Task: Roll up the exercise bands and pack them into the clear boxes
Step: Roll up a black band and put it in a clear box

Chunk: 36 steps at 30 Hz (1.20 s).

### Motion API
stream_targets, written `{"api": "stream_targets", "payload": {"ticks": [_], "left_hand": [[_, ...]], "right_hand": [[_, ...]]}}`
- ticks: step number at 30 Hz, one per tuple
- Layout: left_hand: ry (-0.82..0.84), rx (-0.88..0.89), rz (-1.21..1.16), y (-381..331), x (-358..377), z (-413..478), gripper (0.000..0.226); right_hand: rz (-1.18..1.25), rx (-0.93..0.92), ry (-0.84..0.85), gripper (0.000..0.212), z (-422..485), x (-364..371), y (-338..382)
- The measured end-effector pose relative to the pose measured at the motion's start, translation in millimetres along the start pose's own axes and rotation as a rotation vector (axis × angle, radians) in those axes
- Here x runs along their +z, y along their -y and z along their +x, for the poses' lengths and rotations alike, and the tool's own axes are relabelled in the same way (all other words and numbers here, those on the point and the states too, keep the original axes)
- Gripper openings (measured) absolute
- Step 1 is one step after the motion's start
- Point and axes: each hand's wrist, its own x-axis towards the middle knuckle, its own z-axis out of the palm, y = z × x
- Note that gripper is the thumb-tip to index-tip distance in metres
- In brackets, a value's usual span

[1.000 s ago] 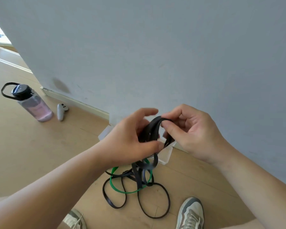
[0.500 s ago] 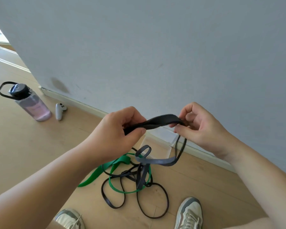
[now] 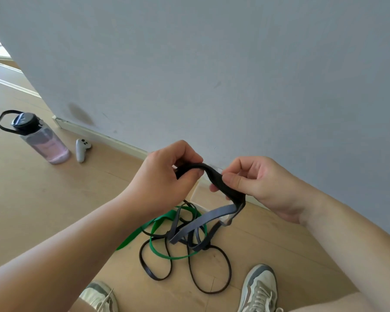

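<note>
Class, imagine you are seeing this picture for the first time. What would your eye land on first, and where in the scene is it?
First, mid-frame, the left hand and right hand pinch a black band stretched between them, in front of the grey wall. Below them a tangle of bands, with a bright green band in it, lies on the wooden floor between two shoes. At far left stands a water bottle.
</note>
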Motion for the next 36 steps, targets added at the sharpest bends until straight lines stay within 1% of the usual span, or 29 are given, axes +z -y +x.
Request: {"api": "stream_targets", "payload": {"ticks": [4, 7, 9, 12, 15, 18, 20, 22, 25, 27, 29, 32, 34, 35, 36], "left_hand": [[0.155, -0.064, -0.075, 5, -8, 7, 0.018], [0.201, -0.105, -0.104, 8, -9, 9, 0.013], [0.275, -0.123, -0.135, 9, -9, 10, 0.009], [0.400, -0.160, -0.276, 13, -10, 11, 0.008], [0.428, -0.218, -0.413, 15, -7, 12, 0.012], [0.360, -0.241, -0.465, 16, -2, 14, 0.013], [0.321, -0.229, -0.434, 18, 0, 14, 0.013], [0.305, -0.212, -0.373, 19, 0, 13, 0.013], [0.283, -0.191, -0.294, 20, -2, 11, 0.016], [0.332, -0.188, -0.270, 22, -5, 10, 0.026], [0.386, -0.212, -0.245, 22, -8, 9, 0.041], [0.425, -0.260, -0.174, 24, -14, 10, 0.055], [0.451, -0.230, 0.002, 26, -17, 9, 0.054], [0.433, -0.218, 0.094, 26, -17, 8, 0.050], [0.380, -0.226, 0.140, 28, -15, 8, 0.046]], "right_hand": [[-0.010, -0.026, -0.092, 0.009, 1, -3, 0], [-0.104, -0.075, -0.167, 0.008, 0, -5, -2], [-0.170, -0.111, -0.193, 0.010, -1, -5, -2], [-0.251, -0.173, -0.231, 0.016, -2, -8, 1], [-0.296, -0.233, -0.196, 0.021, -6, -10, 4], [-0.270, -0.248, -0.124, 0.018, -10, -8, 9], [-0.349, -0.238, -0.155, 0.028, -8, -4, 5], [-0.478, -0.291, -0.210, 0.029, -5, 0, 1], [-0.501, -0.424, -0.161, 0.033, 0, 1, -5], [-0.547, -0.468, -0.147, 0.029, 3, -2, -10], [-0.673, -0.485, -0.167, 0.024, 8, -5, -16], [-0.795, -0.483, -0.244, 0.021, 16, -15, -24], [-0.864, -0.500, -0.335, 0.018, 19, -23, -29], [-0.883, -0.493, -0.386, 0.018, 20, -27, -31], [-0.885, -0.471, -0.424, 0.018, 19, -32, -33]]}}
